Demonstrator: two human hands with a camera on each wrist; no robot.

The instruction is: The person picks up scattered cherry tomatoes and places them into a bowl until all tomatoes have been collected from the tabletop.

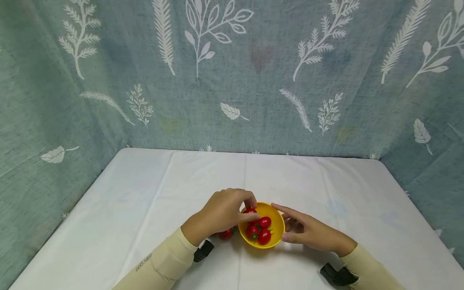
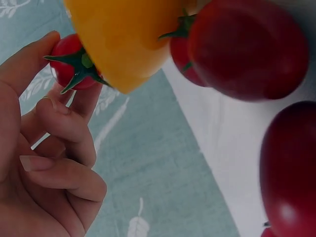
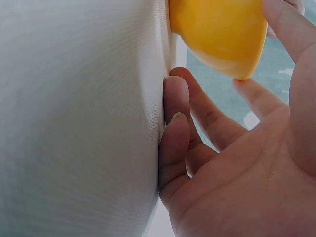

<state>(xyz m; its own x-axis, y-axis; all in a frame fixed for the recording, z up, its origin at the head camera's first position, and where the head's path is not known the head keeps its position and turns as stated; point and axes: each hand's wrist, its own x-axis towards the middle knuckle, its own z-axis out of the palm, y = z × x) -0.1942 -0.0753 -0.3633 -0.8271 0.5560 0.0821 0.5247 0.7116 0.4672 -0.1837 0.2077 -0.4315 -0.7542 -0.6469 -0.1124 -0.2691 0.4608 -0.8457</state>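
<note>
In the head view my left hand (image 1: 225,209) is over the left side of a yellow bowl (image 1: 278,231). Its thumb and fingertips pinch a red cherry tomato (image 2: 64,69) with a green stem, beside the bowl's rim. Several cherry tomatoes (image 1: 264,237) lie inside the bowl. My right hand (image 1: 311,231) is at the bowl's right side, its forefinger and thumb extended and touching the rim. In the right wrist view the other fingers (image 3: 212,116) rest near the white cloth, below the bowl (image 3: 222,37).
More cherry tomatoes (image 1: 226,234) lie on the white-covered table (image 1: 203,173), left of the bowl and partly hidden by my left forearm. They look large and close in the left wrist view. A green-blue curtain (image 1: 253,112) with white leaf prints hangs behind the table.
</note>
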